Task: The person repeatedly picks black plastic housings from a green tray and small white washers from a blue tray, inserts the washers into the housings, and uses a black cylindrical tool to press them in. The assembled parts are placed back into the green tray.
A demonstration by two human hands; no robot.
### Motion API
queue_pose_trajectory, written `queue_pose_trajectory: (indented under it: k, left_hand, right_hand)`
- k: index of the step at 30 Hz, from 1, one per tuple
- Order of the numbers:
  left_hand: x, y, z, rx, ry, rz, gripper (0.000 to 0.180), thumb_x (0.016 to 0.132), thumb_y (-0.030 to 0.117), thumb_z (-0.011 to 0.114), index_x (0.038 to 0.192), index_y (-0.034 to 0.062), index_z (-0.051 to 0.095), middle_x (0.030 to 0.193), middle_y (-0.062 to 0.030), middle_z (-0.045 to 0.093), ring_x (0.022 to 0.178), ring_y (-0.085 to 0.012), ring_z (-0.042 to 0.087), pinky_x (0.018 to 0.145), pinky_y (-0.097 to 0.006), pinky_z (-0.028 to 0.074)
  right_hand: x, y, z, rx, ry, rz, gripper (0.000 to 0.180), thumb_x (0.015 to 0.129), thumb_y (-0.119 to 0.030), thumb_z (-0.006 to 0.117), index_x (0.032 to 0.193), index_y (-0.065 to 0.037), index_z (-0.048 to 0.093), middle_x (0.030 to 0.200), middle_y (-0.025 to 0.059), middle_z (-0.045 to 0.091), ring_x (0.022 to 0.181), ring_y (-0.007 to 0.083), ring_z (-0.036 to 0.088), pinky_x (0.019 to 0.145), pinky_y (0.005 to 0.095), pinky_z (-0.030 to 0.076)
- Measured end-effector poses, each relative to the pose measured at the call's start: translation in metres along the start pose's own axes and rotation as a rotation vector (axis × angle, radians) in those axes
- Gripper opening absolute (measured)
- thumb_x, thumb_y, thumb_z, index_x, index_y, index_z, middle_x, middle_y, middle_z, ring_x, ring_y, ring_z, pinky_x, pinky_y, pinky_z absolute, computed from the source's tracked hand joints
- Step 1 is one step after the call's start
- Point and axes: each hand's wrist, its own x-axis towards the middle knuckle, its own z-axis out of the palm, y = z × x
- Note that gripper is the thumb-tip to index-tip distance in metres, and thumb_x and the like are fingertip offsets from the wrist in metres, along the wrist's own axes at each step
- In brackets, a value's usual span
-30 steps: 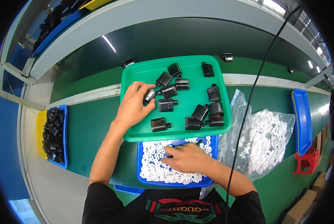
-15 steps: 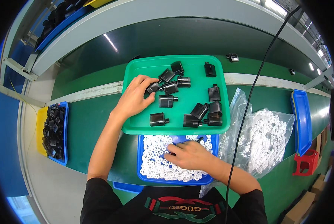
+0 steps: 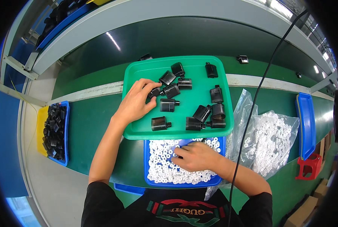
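Note:
A green tray (image 3: 138,130) carries several black case-shaped plastic pieces with short nozzles. Over its left side my left hand (image 3: 135,102) has its thumb and fingers closed around one black plastic piece (image 3: 154,92). Below the tray, a blue tray (image 3: 146,162) is filled with small white rings (image 3: 169,176). My right hand (image 3: 194,156) is among these rings, its fingers curled. A dark tip shows just beyond its knuckles under the green tray's edge, but what the fingers hold is hidden.
A clear bag of white rings (image 3: 271,142) lies at the right, with stacked blue trays (image 3: 307,125) beyond. At the left stands a bin of black pieces (image 3: 55,130). A black cable (image 3: 256,90) hangs across the right side. Behind, a black piece (image 3: 242,59) lies on a green belt.
The blue tray of rings has shifted slightly right with my right hand. Black pieces behind the green tray have moved right. My left hand stays on the same piece.

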Motion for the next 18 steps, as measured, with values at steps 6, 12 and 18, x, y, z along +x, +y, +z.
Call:
queue_pose_trajectory:
  k: [6,12,18]
  left_hand:
    - [0.008,-0.004,0.0,0.012,-0.011,0.032,0.043,0.08,0.004,0.064,0.123,0.0094,0.059,0.117,-0.0115,0.055,0.107,-0.0284,0.056,0.089,-0.039,0.048]
    - [0.01,0.006,-0.008,-0.199,-0.055,-0.096,0.048,0.077,0.002,0.067,0.124,0.0086,0.059,0.107,-0.0102,0.052,0.1,-0.0244,0.055,0.089,-0.036,0.047]
    - [-0.011,0.024,-0.024,-0.262,0.009,-0.161,0.049,0.075,-0.004,0.069,0.121,0.0067,0.058,0.101,-0.0076,0.05,0.095,-0.0196,0.053,0.085,-0.031,0.045]
  right_hand:
    - [0.005,-0.001,0.007,0.044,0.016,-0.002,0.011,0.072,-0.017,0.064,0.082,-0.012,0.062,0.075,0.0025,0.048,0.055,0.0152,0.057,0.047,0.0305,0.045]
    - [0.007,-0.002,0.007,0.059,0.039,0.027,0.011,0.071,-0.016,0.065,0.081,-0.012,0.062,0.075,0.0026,0.047,0.054,0.0158,0.056,0.046,0.0313,0.045]
    - [0.004,-0.004,0.005,0.032,0.046,0.052,0.02,0.068,-0.019,0.07,0.084,-0.013,0.061,0.078,0.0019,0.05,0.056,0.0167,0.058,0.048,0.0317,0.047]
